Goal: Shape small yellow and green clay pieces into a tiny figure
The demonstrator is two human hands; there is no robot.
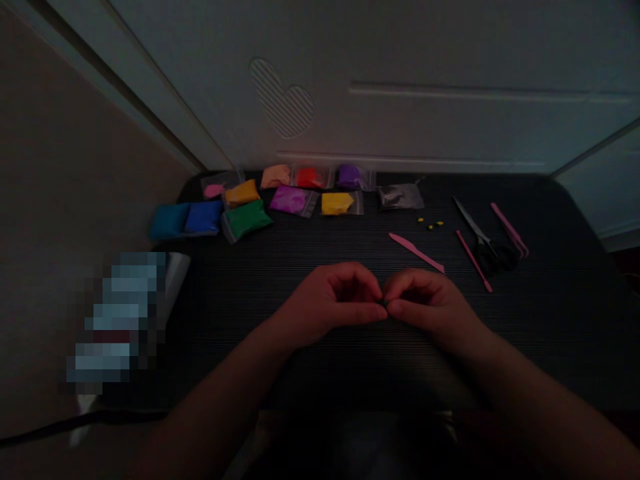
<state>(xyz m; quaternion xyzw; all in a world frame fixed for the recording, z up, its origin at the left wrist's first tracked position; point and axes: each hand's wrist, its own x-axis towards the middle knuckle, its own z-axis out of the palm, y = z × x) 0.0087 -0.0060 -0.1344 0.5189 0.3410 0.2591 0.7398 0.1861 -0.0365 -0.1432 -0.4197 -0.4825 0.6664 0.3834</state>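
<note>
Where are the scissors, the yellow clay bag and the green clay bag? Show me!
Scissors point(470, 222): head view, on a metal blade.
Yellow clay bag point(336, 203): head view, on its yellow middle.
Green clay bag point(248, 219): head view, on its green middle.

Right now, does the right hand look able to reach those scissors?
Probably yes. The scissors lie beyond the right hand and to its right, uncovered, with just a thin pink tool between, though that hand is pinching a small dark piece.

Both hands pinching some tiny dark bit over the black table, scissors off right.
</note>
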